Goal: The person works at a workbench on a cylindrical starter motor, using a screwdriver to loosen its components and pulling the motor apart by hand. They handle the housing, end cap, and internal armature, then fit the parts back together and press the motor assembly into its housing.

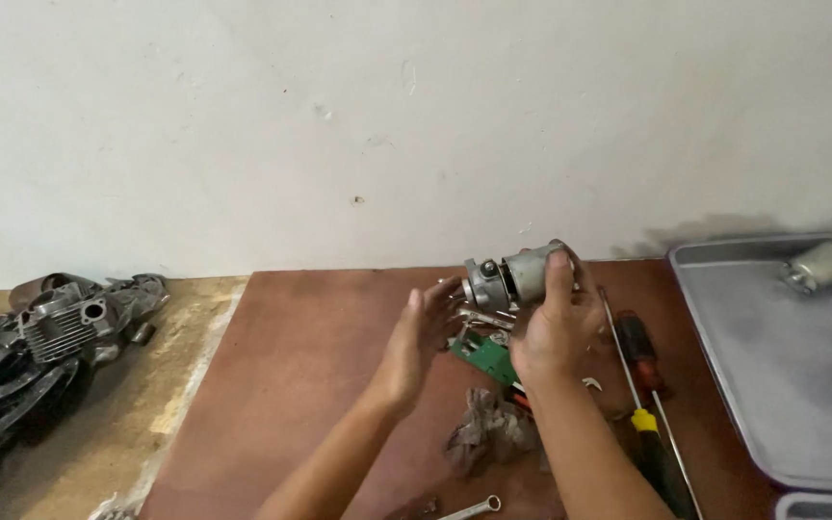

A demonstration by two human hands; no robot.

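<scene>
1. A brown mat (pixel 300 385) is covering most of the floor below a pale wall, and the person is working over its far edge.
2. A big metal tray (pixel 772 385) is lying at the right, with a second small motor (pixel 825 262) resting in its far corner.
3. A dark engine block (pixel 60 332) is sitting on the bare floor at the left, well apart from the hands.
4. The right hand (pixel 556 332) is gripping a grey motor (pixel 517 274), fingers wrapped over its round body (thumb side hidden), and holding it up above the mat, its end cap pointing left.
5. The left hand (pixel 416 342) is hovering just beside that end cap, palm facing it, fingers spread and holding nothing.
6. Two screwdrivers (pixel 639 376) are lying between the right hand and the tray, one with a red and black handle, one with a yellow band.
7. A crumpled rag (pixel 483 433) is lying under the right forearm.
8. A green tool (pixel 483 356) is lying under the hands.
9. A small wrench (pixel 474 507) is lying at the near edge.
</scene>
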